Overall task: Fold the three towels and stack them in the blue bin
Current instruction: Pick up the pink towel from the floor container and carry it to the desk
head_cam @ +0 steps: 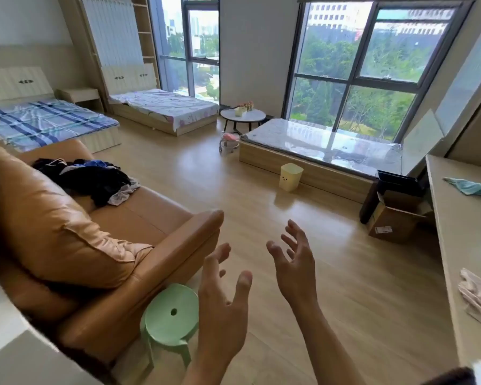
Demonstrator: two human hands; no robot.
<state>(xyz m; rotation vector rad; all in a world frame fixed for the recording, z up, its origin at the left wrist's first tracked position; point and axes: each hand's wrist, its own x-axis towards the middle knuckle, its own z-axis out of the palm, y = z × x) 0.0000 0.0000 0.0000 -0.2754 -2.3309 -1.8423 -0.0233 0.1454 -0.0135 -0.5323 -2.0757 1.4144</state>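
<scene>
Both the left hand (222, 298) and right hand (295, 262) hover open and empty. The crumpled teal cloth towel (469, 188) and beige folded towel (478, 298) lie near the pale counter's (453, 245) edges; no blue bin is visible, so stacking may stall.

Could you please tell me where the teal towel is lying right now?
In the head view, the teal towel lies crumpled on the long counter at the right edge, beyond the beige towel and just right of the cardboard box.
</scene>
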